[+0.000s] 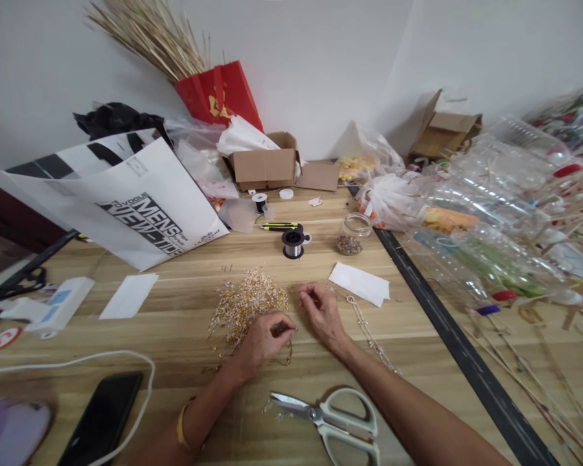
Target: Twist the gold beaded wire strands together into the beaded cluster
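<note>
My left hand [271, 333] is closed in a pinch at the right edge of a pile of small gold and clear beads [247, 301]. From its fingers a thin beaded chain [287, 358] hangs down onto the wooden table. A short gap to the right, my right hand [320, 312] has its thumb and fingertips pressed together. Whatever lies between them is too small to make out. Beside my right wrist a pale beaded chain [369, 333] stretches along the table. Scissors [315, 413] with pale handles lie between my forearms, blades pointing left.
Behind my hands are a spool of silvery wire [293, 244], a yellow-black cutter [279, 226] and a glass jar [354, 234] of beads. White paper [360, 283] lies to the right. A phone [102, 417] and white cable sit at left; plastic bottles [486, 200] crowd the right.
</note>
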### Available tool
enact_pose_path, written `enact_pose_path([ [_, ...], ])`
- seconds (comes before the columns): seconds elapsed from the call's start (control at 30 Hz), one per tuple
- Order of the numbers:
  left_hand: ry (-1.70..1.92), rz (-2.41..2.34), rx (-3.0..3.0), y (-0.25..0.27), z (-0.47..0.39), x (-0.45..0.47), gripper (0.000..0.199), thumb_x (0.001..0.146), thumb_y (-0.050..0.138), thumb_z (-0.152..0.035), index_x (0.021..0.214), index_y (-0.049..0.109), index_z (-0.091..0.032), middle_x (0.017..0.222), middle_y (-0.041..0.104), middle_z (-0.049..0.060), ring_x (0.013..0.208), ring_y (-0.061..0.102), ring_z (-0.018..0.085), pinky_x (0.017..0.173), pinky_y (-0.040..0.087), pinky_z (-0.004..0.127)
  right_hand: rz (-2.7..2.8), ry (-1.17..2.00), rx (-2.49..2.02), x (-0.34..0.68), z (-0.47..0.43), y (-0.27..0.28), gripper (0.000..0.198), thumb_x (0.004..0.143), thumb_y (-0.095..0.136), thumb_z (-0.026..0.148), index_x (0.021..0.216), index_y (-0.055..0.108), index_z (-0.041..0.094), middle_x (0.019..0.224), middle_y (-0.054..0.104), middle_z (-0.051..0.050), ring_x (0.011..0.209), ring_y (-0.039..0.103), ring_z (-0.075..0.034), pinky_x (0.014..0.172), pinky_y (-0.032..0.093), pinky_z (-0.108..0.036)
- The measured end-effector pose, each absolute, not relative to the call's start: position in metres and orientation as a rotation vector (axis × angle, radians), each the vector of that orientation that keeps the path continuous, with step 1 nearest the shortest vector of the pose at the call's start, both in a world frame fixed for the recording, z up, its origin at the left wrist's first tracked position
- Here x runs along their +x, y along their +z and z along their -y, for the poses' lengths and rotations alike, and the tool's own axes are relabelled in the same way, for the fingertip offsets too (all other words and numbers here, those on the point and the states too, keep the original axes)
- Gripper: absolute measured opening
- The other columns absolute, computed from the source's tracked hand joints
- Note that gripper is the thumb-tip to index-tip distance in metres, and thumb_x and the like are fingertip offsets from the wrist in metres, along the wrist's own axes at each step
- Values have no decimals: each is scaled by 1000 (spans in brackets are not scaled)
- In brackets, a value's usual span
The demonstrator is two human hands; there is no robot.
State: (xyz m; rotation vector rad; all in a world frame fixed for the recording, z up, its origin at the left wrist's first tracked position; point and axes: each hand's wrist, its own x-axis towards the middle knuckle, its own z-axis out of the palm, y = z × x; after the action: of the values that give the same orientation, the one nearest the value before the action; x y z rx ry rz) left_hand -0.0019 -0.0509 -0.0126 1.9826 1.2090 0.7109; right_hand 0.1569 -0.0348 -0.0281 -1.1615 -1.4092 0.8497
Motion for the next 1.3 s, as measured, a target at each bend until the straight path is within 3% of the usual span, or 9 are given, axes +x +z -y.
enact_pose_path([
  [0.47, 711, -1178, 1847, -7, 50, -2, 11, 75, 58, -16, 78, 68, -14, 79, 69, 4, 72, 62, 14, 67, 46, 22, 1419, 827, -1160, 158, 33, -33, 17, 85, 46, 28, 78, 56, 16, 63, 54, 0, 57, 49, -13, 52, 40, -23],
  [1.3, 643, -1143, 1766, -4, 48, -4, 11, 72, 60, -18, 76, 68, -13, 74, 70, 6, 69, 62, 15, 64, 47, 22, 1400, 842, -1171, 157, 33, -31, 18, 84, 46, 30, 78, 56, 17, 63, 55, 0, 57, 50, -13, 52, 41, -23],
])
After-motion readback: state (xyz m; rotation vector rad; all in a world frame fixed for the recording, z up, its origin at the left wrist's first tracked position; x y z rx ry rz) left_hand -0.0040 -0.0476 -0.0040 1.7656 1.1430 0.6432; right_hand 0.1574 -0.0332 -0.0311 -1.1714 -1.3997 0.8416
